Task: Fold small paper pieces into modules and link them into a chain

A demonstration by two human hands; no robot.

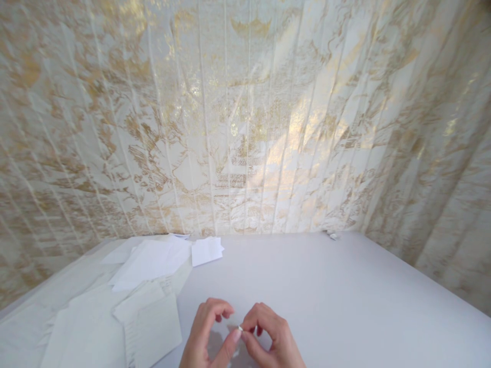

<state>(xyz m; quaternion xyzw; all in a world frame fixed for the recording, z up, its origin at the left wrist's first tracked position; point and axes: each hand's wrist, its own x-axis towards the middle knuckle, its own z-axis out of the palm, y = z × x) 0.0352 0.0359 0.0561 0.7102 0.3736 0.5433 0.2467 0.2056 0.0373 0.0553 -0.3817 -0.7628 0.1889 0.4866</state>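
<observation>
Near the bottom of the head view, my right hand (273,332) pinches a small white piece (240,328), perhaps paper, between thumb and index fingertip. It is too small to make out clearly. My left hand (203,337) faces it from the other side, index finger curved and well apart from the thumb. The left thumb's tip meets the white piece, and the other left fingers curl behind the index. Both hands are just above the white table (330,291).
Sheets of white paper (149,260) overlap at the back left. Closer in lie squarish off-white sheets (153,327) with ragged edges. A small white paper stack (206,251) sits by the back edge, and a crumpled scrap (333,235) farther right. A gold-patterned curtain (245,128) hangs behind.
</observation>
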